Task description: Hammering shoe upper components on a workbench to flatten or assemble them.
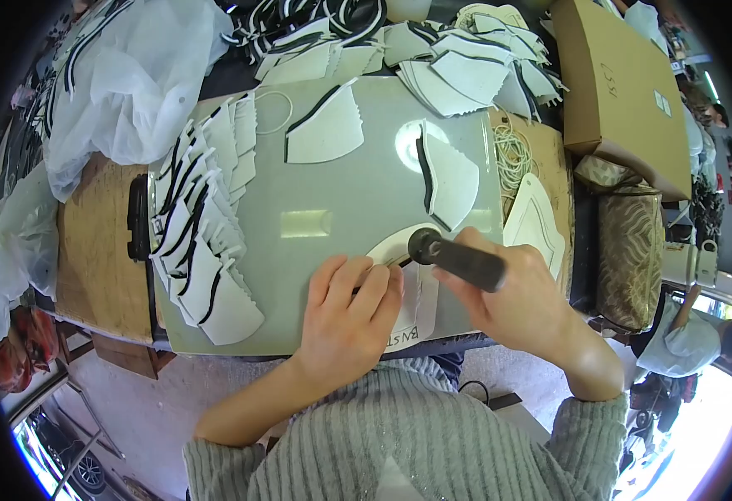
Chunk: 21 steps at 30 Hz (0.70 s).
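My right hand (508, 292) is closed round a dark hammer (462, 259), whose rounded end is over the work at the table's front middle. Beside it, my left hand (353, 305) presses with bent fingers on a white curved piece (393, 249). A pale template card (420, 313) with marks on it lies under the work, and the fingers hide part of both. Farther up the grey-green board (299, 200) lie two loose white pieces with black edging, one at the back (328, 129) and another at the right (452, 177).
Overlapping white pieces (207, 242) line the board's left side; more piles (458, 71) stand at the back. Coiled cord (512, 154) and white templates (537, 221) lie at the right, near a cardboard box (625, 92) and patterned bag (631, 250). Plastic bags (132, 75) cover the back left.
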Available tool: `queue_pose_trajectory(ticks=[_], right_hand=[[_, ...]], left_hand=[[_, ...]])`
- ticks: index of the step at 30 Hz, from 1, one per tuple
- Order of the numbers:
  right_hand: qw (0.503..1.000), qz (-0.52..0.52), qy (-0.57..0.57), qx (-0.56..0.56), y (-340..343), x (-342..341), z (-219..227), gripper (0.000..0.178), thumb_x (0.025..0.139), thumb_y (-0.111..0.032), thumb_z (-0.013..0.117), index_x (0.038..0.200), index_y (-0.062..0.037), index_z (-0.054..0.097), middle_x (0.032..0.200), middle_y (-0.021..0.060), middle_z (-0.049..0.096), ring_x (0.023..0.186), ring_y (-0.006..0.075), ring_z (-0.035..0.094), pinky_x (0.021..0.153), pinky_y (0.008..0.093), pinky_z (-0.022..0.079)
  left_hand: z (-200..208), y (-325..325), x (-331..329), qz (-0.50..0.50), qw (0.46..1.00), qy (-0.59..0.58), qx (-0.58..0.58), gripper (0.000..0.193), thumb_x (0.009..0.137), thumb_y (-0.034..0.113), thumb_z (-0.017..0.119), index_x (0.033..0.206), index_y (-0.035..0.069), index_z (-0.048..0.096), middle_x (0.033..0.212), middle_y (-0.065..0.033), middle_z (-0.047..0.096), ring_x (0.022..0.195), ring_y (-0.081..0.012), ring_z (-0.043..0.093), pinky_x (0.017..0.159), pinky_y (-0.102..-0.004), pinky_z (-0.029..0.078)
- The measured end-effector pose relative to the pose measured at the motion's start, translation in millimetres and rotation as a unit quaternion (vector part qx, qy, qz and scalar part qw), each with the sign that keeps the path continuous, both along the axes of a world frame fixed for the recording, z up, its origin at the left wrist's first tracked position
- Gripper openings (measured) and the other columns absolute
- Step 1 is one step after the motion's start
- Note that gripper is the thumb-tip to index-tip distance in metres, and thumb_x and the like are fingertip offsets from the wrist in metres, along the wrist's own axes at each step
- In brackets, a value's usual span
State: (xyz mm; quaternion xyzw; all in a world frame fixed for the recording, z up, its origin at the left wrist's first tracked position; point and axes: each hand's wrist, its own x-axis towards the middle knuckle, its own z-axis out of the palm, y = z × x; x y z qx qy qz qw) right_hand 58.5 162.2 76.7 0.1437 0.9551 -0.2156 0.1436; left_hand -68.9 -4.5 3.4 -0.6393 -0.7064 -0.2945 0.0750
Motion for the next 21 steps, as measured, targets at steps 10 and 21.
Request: queue_pose_trajectory(ticks=[10,21], right_hand=[[0.999,-0.010,0.052,0.001,-1.0,-1.8,-0.7,0.022,0.093,-0.019,0.060,0.094,0.0021,0.052,0.063,0.0177,0.063,0.060,0.0382,0.066,0.052,0.0468,0.051],[0.999,-0.047,0.023,-0.005,-6.1,3.8,-8.4,0.023,0.090,-0.018,0.063,0.095,0.0024,0.053,0.063,0.0157,0.064,0.060,0.0366,0.067,0.052,0.0453,0.052]], left_hand=[[-3.0,-2.4,-1.9,-0.013,1.000,0.014,-0.018,0.028,0.079,0.012,0.063,0.102,-0.002,0.070,0.104,-0.0094,0.061,0.105,-0.0262,0.058,0.100,-0.0472,0.042],[5.7,0.1,-3.4,0.029,0.990,-0.137,-0.020,0.030,0.070,0.006,0.078,0.098,0.001,0.071,0.098,-0.0068,0.061,0.099,-0.0272,0.060,0.087,-0.0441,0.047]])
